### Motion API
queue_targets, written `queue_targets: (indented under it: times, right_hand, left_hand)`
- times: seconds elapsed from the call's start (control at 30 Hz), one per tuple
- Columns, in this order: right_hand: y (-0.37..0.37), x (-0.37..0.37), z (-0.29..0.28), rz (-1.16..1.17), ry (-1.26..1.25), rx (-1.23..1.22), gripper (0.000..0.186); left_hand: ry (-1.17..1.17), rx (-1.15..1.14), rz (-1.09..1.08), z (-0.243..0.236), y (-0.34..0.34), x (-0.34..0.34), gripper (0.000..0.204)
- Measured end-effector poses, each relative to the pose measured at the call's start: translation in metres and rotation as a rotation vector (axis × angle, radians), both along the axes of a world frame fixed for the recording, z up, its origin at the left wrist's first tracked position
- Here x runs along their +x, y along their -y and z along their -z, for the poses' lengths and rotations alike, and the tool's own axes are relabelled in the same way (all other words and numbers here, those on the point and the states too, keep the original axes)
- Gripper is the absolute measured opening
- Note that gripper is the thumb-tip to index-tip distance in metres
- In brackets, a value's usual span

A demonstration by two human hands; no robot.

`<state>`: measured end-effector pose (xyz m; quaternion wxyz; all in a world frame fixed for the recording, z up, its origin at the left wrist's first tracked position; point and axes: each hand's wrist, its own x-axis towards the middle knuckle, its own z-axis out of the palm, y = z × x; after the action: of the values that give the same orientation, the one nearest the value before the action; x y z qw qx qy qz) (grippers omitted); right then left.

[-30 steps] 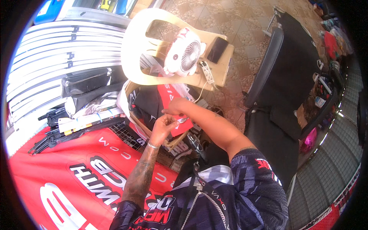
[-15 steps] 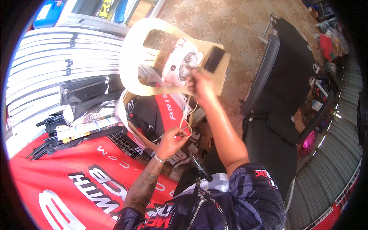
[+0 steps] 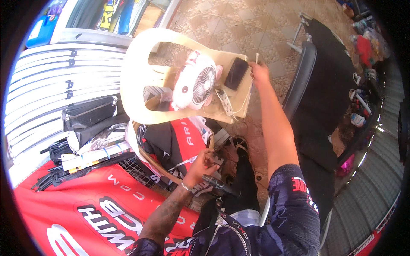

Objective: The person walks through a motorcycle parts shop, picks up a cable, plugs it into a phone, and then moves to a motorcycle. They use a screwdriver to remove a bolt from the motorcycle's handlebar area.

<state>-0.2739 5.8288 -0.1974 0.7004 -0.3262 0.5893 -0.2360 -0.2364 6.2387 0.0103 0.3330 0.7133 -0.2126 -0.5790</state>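
White cable end [image 3: 257, 57] between right fingers [image 3: 255, 67], near phone [image 3: 236, 73]

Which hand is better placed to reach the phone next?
Probably the right hand: it's beside the phone on the chair, though apparently pinching a white cable end. The left hand is farther away.

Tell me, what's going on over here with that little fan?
A person is working with bare hands in front of a cream plastic chair. The right hand pinches what looks like a pale cord at the seat's edge, beside a dark phone. The left hand is curled just below a red cloth; whether it holds anything is unclear. The pink-and-white fan stands on the seat, next to a white power strip.
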Motion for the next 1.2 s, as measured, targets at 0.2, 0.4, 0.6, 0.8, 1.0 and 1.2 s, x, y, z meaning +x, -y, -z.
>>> queue_targets:
  times: [0.2,0.4,0.6,0.8,1.0,1.2]
  right_hand:
    - [0.006,0.022,0.061,-0.268,-0.608,-0.411,0.045]
    - [0.007,0.017,0.069,-0.427,-0.662,-0.412,0.044]
    - [-0.026,-0.035,-0.003,-0.306,-0.238,-0.272,0.036]
    - [-0.08,-0.085,-0.121,0.101,-0.021,-0.014,0.03]
    - [-0.158,-0.092,-0.24,0.265,0.497,0.433,0.014]
    - [-0.217,-0.086,-0.301,-0.075,0.524,0.208,0.018]
  left_hand:
    - [-0.058,-0.028,-0.108,0.025,-0.005,0.003,0.081]
    - [-0.075,0.052,-0.154,0.029,-0.002,0.013,0.082]
    - [-0.03,0.07,-0.189,0.014,0.017,0.01,0.079]
    - [-0.12,0.006,-0.283,-0.004,0.042,0.007,0.068]
    - [-0.369,-0.204,-0.471,-0.043,0.085,0.008,0.06]
    - [-0.472,-0.504,-0.626,-0.095,0.115,0.011,0.043]
